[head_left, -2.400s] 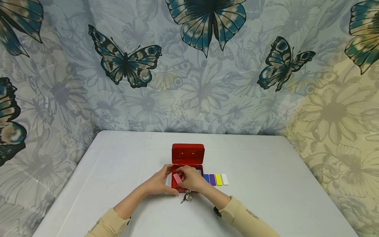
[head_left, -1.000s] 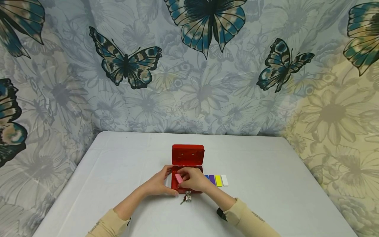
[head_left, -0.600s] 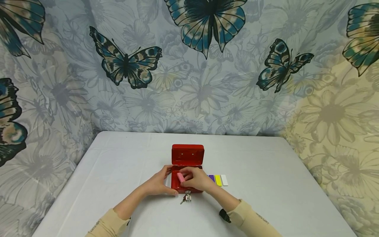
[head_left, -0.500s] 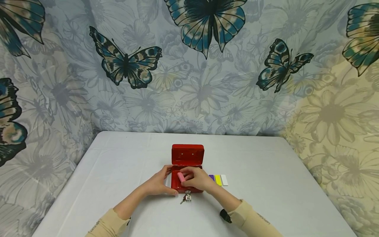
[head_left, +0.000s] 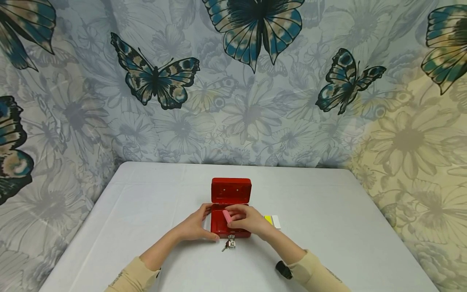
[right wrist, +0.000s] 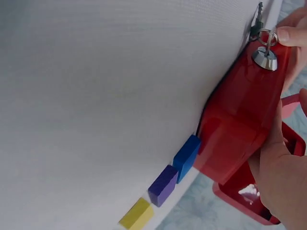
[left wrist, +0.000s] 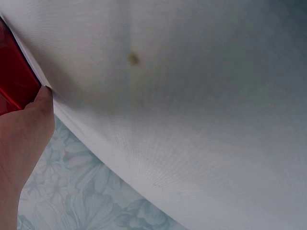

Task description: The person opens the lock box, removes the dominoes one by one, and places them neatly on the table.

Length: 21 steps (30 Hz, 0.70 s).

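A small red cash box (head_left: 240,235) stands on the table with its lid (head_left: 230,190) raised at the back. My left hand (head_left: 198,225) holds the box's left side, thumb at the front corner and fingers toward the back. My right hand (head_left: 249,221) pinches a pink block (head_left: 227,216) between thumb and fingers, tilted over the box's interior. That hand covers the right part of the interior. Keys (head_left: 228,244) hang from the lock (right wrist: 266,58) in the front wall. The left wrist view catches my left hand (left wrist: 24,139) against the red box.
Right of the box stands a row of blocks: blue (right wrist: 186,158), purple (right wrist: 163,185), yellow (head_left: 268,219) and white (head_left: 276,222). My right forearm hides the blue and purple ones in the head view. A white cloth (head_left: 164,182) covers the table; a butterfly-patterned curtain (head_left: 248,121) hangs behind.
My right hand has shifted right with the pink block, from the box's left part to its middle. The arm now covers the blue and purple blocks. My left hand stays put.
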### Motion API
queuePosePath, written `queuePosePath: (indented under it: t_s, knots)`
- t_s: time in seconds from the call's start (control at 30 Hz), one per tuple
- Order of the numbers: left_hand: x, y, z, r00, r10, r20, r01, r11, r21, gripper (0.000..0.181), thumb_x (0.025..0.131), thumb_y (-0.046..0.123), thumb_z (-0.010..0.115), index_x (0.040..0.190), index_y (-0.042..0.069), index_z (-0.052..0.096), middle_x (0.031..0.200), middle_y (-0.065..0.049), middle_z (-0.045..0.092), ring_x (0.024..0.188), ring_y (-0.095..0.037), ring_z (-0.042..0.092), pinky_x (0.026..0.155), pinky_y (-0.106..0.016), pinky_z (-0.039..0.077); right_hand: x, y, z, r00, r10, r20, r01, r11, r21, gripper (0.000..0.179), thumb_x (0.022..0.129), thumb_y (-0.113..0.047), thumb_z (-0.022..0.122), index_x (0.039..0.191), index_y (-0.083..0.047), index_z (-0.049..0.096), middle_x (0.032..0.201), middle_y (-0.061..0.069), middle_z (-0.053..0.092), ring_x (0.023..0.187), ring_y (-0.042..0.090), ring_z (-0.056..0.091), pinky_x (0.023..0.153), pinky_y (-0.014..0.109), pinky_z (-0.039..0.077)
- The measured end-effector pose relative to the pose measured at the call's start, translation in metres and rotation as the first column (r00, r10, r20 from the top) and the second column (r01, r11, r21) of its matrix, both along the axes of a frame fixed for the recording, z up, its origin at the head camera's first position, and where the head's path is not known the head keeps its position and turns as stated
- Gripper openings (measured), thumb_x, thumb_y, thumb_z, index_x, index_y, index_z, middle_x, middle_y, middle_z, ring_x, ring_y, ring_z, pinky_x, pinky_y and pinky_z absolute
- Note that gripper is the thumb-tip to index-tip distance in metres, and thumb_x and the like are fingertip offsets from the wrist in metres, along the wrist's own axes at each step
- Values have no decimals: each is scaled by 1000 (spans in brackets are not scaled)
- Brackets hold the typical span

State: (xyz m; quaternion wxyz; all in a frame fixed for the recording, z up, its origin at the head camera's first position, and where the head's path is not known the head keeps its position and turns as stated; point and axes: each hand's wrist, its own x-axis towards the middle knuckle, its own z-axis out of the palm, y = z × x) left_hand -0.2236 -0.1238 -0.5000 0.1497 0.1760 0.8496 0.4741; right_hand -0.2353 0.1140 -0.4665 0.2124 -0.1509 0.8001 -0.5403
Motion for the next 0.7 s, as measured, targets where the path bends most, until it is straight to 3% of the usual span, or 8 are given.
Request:
queuePosePath:
  t_s: [0.37,0.7]
  knots:
    - [0,1,0,1000,5,8,-5,1000,-3,101,70,32,88,147,6,28,148,-15,40,137,-36,37,109,-50,37,1,18,4,998,-38,44,39,999,-34,49,86,-17,74,131,-7,58,111,11,62,98,21,60,83,34,57]
    - [0,1,0,1000,9,9,-9,1000,4,102,70,31,88,147,5,28,148,-16,39,137,-37,37,108,-51,38,4,37,12,995,-82,63,85,995,-45,51,88,-16,71,135,-7,55,121,12,61,105,24,60,88,45,55]
